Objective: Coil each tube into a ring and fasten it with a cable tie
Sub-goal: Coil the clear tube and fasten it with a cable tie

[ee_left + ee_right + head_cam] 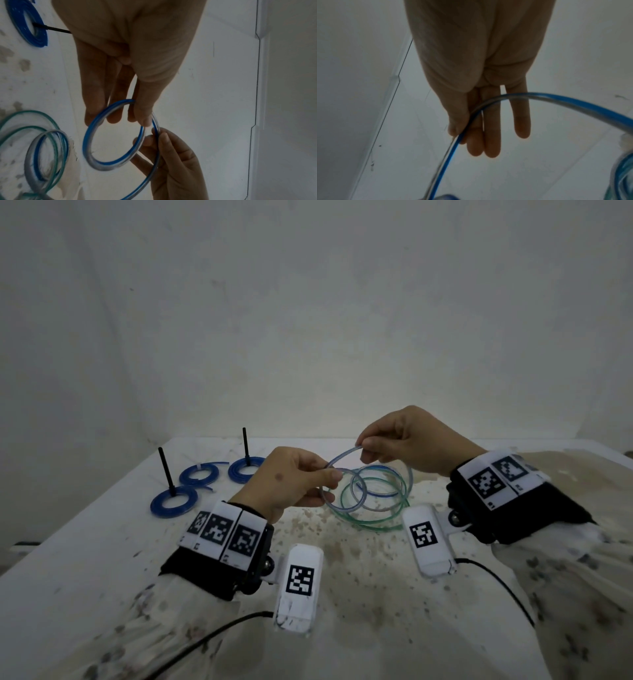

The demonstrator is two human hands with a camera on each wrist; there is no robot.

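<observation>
A clear tube with a blue stripe is held above the table between both hands, partly wound into a small ring. My left hand pinches the ring's overlapping turns between thumb and fingers. My right hand pinches the tube's outer turn just beyond. In the right wrist view the tube runs under the thumb and curves off to the right. The rest of this tube lies in loose loops on the table, mixed with a green-striped tube.
Three flat blue coils lie at the far left: one round a black peg, one round a second peg, one between them. The stained white table meets a wall behind.
</observation>
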